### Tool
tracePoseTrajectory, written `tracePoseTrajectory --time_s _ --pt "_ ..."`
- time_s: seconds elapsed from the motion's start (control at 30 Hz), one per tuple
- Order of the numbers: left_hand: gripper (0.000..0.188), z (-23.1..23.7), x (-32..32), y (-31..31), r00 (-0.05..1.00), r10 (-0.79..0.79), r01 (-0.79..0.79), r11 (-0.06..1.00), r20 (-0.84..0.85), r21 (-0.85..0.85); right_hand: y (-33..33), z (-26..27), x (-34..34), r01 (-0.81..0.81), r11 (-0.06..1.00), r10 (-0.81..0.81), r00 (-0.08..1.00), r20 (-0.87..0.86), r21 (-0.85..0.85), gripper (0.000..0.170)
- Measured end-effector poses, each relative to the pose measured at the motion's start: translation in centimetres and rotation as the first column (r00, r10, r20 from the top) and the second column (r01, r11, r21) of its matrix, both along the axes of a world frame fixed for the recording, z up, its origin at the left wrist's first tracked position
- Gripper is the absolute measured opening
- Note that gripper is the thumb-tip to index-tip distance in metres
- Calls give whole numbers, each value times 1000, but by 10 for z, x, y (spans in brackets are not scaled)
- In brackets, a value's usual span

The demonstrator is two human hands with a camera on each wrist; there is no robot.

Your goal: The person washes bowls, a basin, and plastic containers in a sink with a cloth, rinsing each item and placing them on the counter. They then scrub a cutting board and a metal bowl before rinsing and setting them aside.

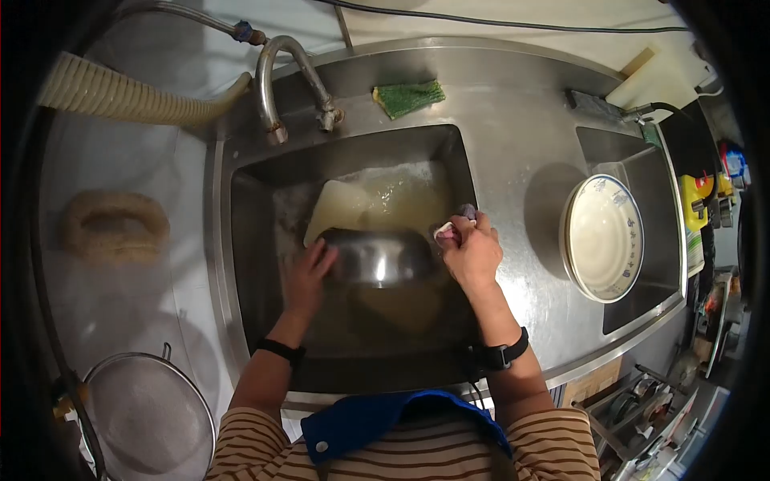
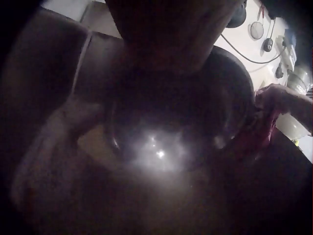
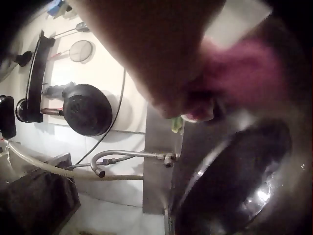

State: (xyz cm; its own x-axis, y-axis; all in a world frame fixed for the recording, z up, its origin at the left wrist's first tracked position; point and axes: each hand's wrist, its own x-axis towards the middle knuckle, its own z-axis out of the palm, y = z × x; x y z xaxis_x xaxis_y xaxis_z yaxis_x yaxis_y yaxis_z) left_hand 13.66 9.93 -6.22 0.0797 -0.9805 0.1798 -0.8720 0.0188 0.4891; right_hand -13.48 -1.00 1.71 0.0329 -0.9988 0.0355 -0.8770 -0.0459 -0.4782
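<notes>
A shiny metal bowl (image 1: 378,260) is tilted up on its side in the sink (image 1: 273,184), over cloudy water. At its left edge, my left hand (image 1: 309,276) grips the rim, slightly blurred. My right hand (image 1: 475,255) holds a bunched pink and purple cloth (image 1: 467,213) just off the bowl's right end. In the right wrist view the pink cloth (image 3: 249,73) hangs blurred above the bowl's dark curve (image 3: 234,181). Most of the left wrist view is dark, with the bowl (image 2: 225,93) below the forearm and the cloth (image 2: 264,127) at the right.
A pale flat piece (image 1: 337,210) lies in the water behind the bowl. The faucet (image 1: 297,52) curves over the back left, and a green scouring pad (image 1: 409,98) rests on the back ledge. Stacked dishes (image 1: 603,238) stand at the right basin; a round strainer (image 1: 148,417) sits front left.
</notes>
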Motion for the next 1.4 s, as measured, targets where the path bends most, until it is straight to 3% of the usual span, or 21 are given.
tracePoseTrajectory --time_s 0.13,0.17,0.2,0.23,0.3,0.4,0.53,0.6,0.73,0.8,0.83,0.9,0.93,1.0,1.07,1.13,1.17,1.23,1.27,1.33,1.4 --pt "43 23 -31 20 964 -215 228 972 159 -63 7 -17 23 -165 981 169 985 24 -103 26" --pt "38 24 -34 19 958 -75 58 996 -276 -67 15 -23 34 -231 960 243 968 65 -156 28" --pt "34 25 -36 18 754 79 -100 995 -652 6 25 -31 45 -298 939 321 938 128 -171 31" --pt "30 26 -38 18 391 219 -216 966 -894 143 39 -37 59 -330 936 347 923 168 -125 33" --pt "29 23 -40 20 -495 323 -238 842 -807 483 64 -65 88 -439 884 464 869 172 -163 35" --pt "35 -35 -12 37 -515 466 -162 771 -719 616 72 -93 116 -394 900 429 875 223 -185 35" --pt "38 -41 -15 53 -394 670 -257 577 -629 775 29 -191 116 -344 938 345 938 -25 33 38" --pt "39 -14 -21 39 -307 773 -375 438 -555 817 2 -192 93 -267 804 152 956 250 531 38" --pt "42 -4 -19 35 -241 774 -381 479 -586 791 -6 -210 76 -241 787 239 968 80 567 34" --pt "43 24 -32 18 -201 745 -409 526 -636 745 -20 -203 79 42 743 -68 998 14 668 29" --pt "43 23 -33 18 -203 739 -415 529 -642 740 -25 -195 80 35 748 -63 998 18 663 29" --pt "45 22 -34 22 294 706 -431 700 -645 570 -31 -175 78 -125 924 76 986 148 362 24" --pt "45 31 -36 15 292 697 -434 707 -655 559 -35 -158 79 -129 928 81 986 148 348 24" --pt "44 55 -44 -4 637 652 -334 713 -410 616 -40 -114 86 -283 943 248 949 196 177 19" --pt "44 37 -48 -12 613 596 -285 779 -518 559 -29 -76 90 -409 912 410 907 98 -25 13" --pt "43 43 -63 -35 376 562 -269 827 -737 494 -4 -36 96 -494 864 491 869 -56 -98 11" --pt "43 45 -66 -42 385 536 -255 844 -752 471 18 -30 101 -515 838 520 854 -22 -179 13" --pt "43 44 -74 -52 46 577 -167 809 -815 563 31 -18 92 -518 814 536 844 -3 -262 15" --pt "43 43 -76 -47 54 571 -152 815 -819 559 32 -10 85 -501 796 534 845 5 -340 15" --pt "41 43 -74 -25 330 357 -35 930 -874 366 27 -4 72 -478 774 531 847 15 -415 14" --pt "37 63 -65 -9 387 394 24 900 -834 436 -9 -9 63 -364 917 390 902 183 -161 7"
